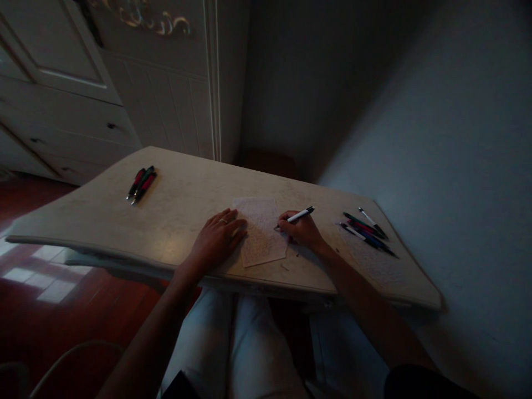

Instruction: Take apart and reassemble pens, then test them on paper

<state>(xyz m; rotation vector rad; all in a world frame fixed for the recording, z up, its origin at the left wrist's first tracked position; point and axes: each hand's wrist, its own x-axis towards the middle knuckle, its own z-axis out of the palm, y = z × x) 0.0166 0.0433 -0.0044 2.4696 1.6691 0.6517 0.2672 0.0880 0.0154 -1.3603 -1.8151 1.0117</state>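
Observation:
A sheet of paper (262, 244) covered in writing lies on the pale table (187, 188) in front of me. My right hand (300, 228) grips a white pen with black ends (300, 214), its tip down at the sheet's right side. Over the sheet's left edge rests my left hand (222, 233), flat, fingers stretched out and a ring on one of them. It holds nothing. The fingertips of my right hand partly hide the pen's lower end.
At the table's right lie several pens (368, 231) on a second written sheet (380, 266). A small bunch of pens (142, 184) sits at the far left. A white cabinet (166, 94) stands behind, and a wall (469, 166) bounds the right.

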